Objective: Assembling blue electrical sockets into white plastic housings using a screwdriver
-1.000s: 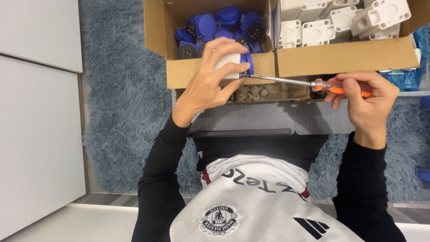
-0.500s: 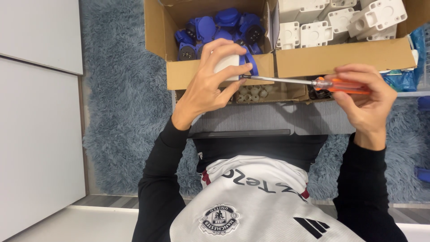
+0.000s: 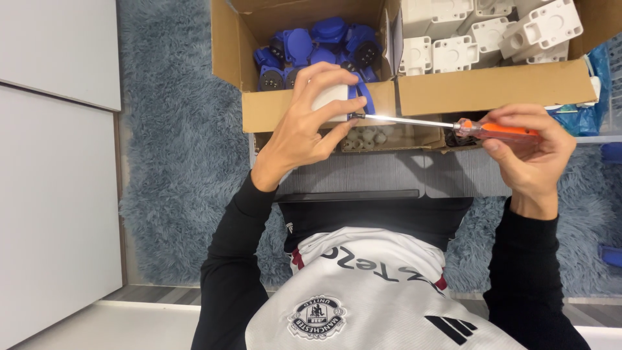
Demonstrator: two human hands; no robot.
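Observation:
My left hand (image 3: 301, 129) grips a small white plastic part with a blue strap (image 3: 332, 97), held against the front wall of a cardboard box. My right hand (image 3: 534, 155) holds an orange-handled screwdriver (image 3: 502, 131) by the handle, level and pointing left. Its metal shaft (image 3: 408, 120) reaches across to the part, and the tip touches the part's side just under my left fingers. Both arms are in black sleeves.
The left cardboard box (image 3: 272, 113) holds several blue plastic caps (image 3: 311, 45). The right box (image 3: 492, 84) holds several white plastic housings (image 3: 492, 32). Small grey pieces (image 3: 369, 137) lie in a tray below. A shaggy blue-grey rug (image 3: 175, 162) and a white cabinet (image 3: 52, 162) are at left.
My right hand's fingers have shifted along the screwdriver handle, exposing more orange. The left hand and the part have stayed in place.

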